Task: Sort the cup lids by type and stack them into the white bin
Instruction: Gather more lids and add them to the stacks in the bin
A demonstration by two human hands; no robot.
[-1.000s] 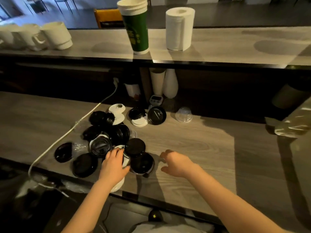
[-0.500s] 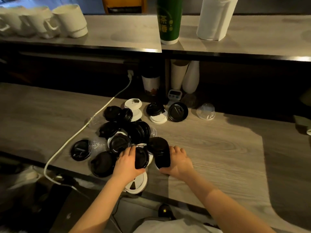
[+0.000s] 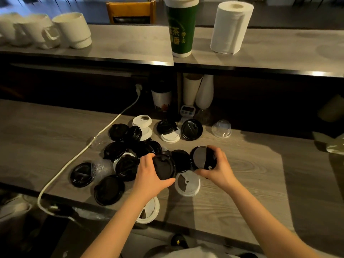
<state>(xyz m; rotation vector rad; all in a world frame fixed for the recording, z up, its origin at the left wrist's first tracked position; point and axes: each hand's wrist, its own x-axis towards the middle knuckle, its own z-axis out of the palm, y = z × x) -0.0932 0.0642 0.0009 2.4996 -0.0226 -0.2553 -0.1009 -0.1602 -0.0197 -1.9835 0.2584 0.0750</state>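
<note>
A heap of cup lids lies on the wooden counter (image 3: 242, 192): several black lids (image 3: 119, 151), a few white lids (image 3: 142, 123) and clear dome lids (image 3: 221, 128). My left hand (image 3: 149, 177) grips a black lid (image 3: 164, 169) at the heap's near edge. My right hand (image 3: 216, 168) holds another black lid (image 3: 202, 158), tilted up off the counter. A white lid (image 3: 187, 184) lies between my hands, and another white lid (image 3: 149, 211) sits under my left forearm at the counter's front edge. No white bin is in view.
A white cable (image 3: 78, 155) runs across the counter's left side. The raised shelf holds white mugs (image 3: 72, 30), a green cup (image 3: 179, 28) and a paper towel roll (image 3: 230, 27). Cups (image 3: 162, 97), a vase (image 3: 204, 92) and a small timer (image 3: 187, 110) stand under the shelf.
My right hand moved in from the bare counter, took a black lid and lifted it to the right. My left hand shifted from the heap onto a black lid.
</note>
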